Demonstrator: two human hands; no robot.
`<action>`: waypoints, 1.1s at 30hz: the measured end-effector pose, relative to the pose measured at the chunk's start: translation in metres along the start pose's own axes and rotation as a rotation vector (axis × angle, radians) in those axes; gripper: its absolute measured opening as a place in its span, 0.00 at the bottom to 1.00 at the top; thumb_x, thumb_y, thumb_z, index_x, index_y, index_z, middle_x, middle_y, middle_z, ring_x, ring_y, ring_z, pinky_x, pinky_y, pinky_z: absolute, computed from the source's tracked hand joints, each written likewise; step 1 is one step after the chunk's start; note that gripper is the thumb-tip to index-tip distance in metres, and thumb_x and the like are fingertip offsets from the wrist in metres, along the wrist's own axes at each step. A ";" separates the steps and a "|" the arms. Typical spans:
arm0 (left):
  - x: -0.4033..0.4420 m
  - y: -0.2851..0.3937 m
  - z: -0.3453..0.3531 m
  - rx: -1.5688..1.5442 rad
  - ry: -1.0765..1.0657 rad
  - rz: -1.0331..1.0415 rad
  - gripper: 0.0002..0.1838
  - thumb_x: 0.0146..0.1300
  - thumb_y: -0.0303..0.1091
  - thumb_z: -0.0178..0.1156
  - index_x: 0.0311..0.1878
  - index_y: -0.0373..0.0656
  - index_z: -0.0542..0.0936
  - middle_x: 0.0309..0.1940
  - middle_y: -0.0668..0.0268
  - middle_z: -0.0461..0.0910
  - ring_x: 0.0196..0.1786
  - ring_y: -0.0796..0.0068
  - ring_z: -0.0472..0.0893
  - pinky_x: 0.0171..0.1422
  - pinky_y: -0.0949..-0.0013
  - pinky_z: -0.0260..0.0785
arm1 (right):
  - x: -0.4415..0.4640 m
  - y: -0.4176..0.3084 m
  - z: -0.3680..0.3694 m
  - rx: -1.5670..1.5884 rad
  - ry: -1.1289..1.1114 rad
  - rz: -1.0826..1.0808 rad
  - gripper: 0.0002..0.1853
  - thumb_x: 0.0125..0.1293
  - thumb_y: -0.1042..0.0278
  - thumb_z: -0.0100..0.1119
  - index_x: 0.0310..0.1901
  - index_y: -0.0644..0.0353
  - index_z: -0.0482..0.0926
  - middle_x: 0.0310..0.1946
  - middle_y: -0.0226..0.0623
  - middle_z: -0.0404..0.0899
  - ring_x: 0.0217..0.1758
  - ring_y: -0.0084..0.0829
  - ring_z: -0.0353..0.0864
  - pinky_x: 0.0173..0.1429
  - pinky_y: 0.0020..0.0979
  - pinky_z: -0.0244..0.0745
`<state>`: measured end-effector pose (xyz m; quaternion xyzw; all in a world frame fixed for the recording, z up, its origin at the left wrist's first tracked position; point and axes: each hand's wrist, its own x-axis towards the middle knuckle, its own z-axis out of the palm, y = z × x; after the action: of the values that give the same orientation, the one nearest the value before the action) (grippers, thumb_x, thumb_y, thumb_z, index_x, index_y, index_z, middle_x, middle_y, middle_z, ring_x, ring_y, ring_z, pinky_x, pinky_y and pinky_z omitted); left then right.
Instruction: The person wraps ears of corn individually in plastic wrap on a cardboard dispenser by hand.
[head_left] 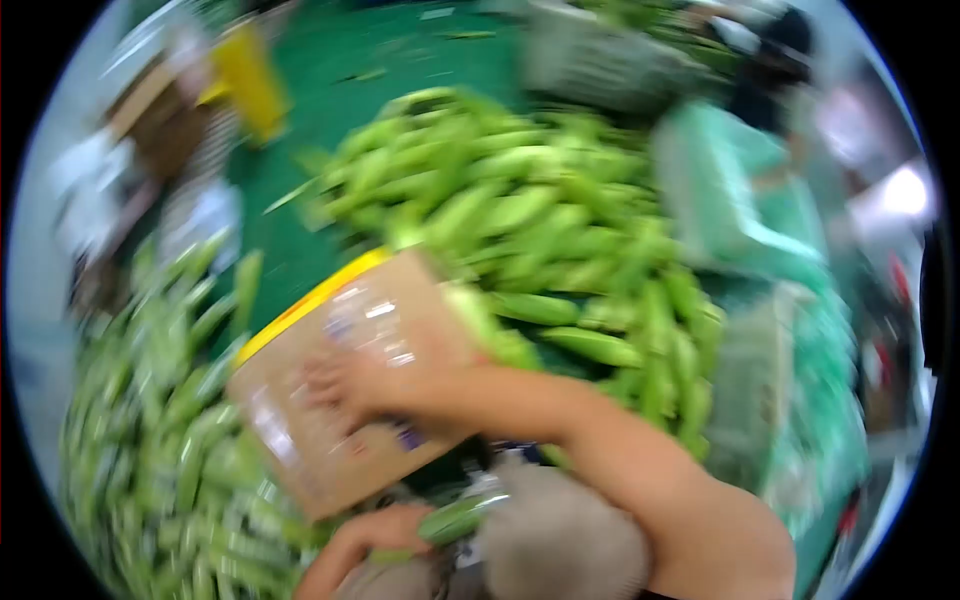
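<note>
Right grip [345,385] spread over cardboard [325,460]; its markings [410,438] illegibly blurred.

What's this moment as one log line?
right hand: spread on cardboard | left hand: at green ear, grip unclear | beyond: corn heap | left side: wrapped ears

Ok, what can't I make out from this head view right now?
Head view:
- Print on the cardboard: motion blur.
- Patch under the right hand: covered by that hand.
- Whether the left hand grips the green ear beside it: blur.
- Far crate: partly cut off by the top edge.
</note>
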<state>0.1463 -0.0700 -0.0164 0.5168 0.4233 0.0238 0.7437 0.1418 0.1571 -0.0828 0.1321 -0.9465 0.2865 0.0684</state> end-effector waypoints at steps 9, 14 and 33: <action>0.020 -0.052 0.007 -0.359 0.217 0.088 0.37 0.64 0.45 0.74 0.71 0.36 0.72 0.54 0.54 0.84 0.57 0.66 0.81 0.64 0.61 0.72 | -0.112 -0.125 -0.079 0.701 -0.621 0.171 0.49 0.54 0.39 0.80 0.70 0.63 0.73 0.61 0.55 0.78 0.69 0.57 0.76 0.72 0.47 0.71; -0.083 -0.023 -0.027 -0.226 0.682 0.189 0.31 0.63 0.42 0.76 0.64 0.39 0.77 0.53 0.59 0.84 0.58 0.70 0.82 0.64 0.64 0.74 | -0.113 -0.131 -0.059 0.745 -0.560 0.598 0.43 0.55 0.50 0.83 0.66 0.67 0.75 0.54 0.53 0.83 0.62 0.49 0.82 0.69 0.43 0.74; -0.434 -0.057 0.026 -0.750 2.501 0.776 0.14 0.76 0.46 0.60 0.48 0.44 0.80 0.34 0.62 0.83 0.35 0.68 0.84 0.38 0.62 0.77 | -0.031 -0.160 -0.053 0.897 -0.079 0.432 0.45 0.56 0.70 0.81 0.74 0.60 0.65 0.66 0.45 0.72 0.61 0.40 0.79 0.69 0.39 0.74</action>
<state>-0.1376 -0.3218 0.2041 0.0032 0.6054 0.7904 -0.0935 0.2209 0.0652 0.0390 -0.0399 -0.7376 0.6677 -0.0920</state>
